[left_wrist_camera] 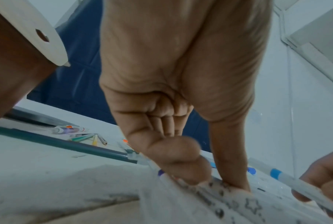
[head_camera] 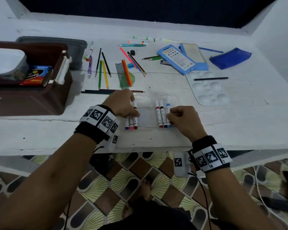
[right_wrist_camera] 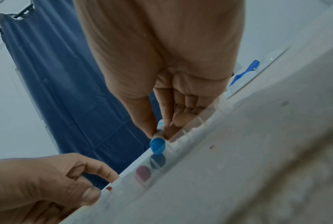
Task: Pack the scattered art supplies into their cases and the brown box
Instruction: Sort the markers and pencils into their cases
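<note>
A clear plastic marker case (head_camera: pixel 146 117) lies flat near the table's front edge. On its left side lie a blue, a pink and a brown marker (head_camera: pixel 134 104). A red, a black and a light blue marker (head_camera: pixel 168 105) lie on its right side. My left hand (head_camera: pixel 133 112) pinches the brown marker between thumb and forefinger. My right hand (head_camera: pixel 170 114) pinches the light blue marker low on its barrel, and its blue end cap (right_wrist_camera: pixel 157 144) shows in the right wrist view. The brown box (head_camera: pixel 32 98) stands open at the left with a white case and a crayon pack inside.
Coloured pencils (head_camera: pixel 105 70), a green ruler and protractor (head_camera: pixel 126 78) and more markers (head_camera: pixel 143 41) lie scattered behind the case. A blue paint box (head_camera: pixel 178 58), a blue pouch (head_camera: pixel 231 58) and a white palette (head_camera: pixel 208 90) sit at the right. A grey lid (head_camera: pixel 56 42) lies behind the box.
</note>
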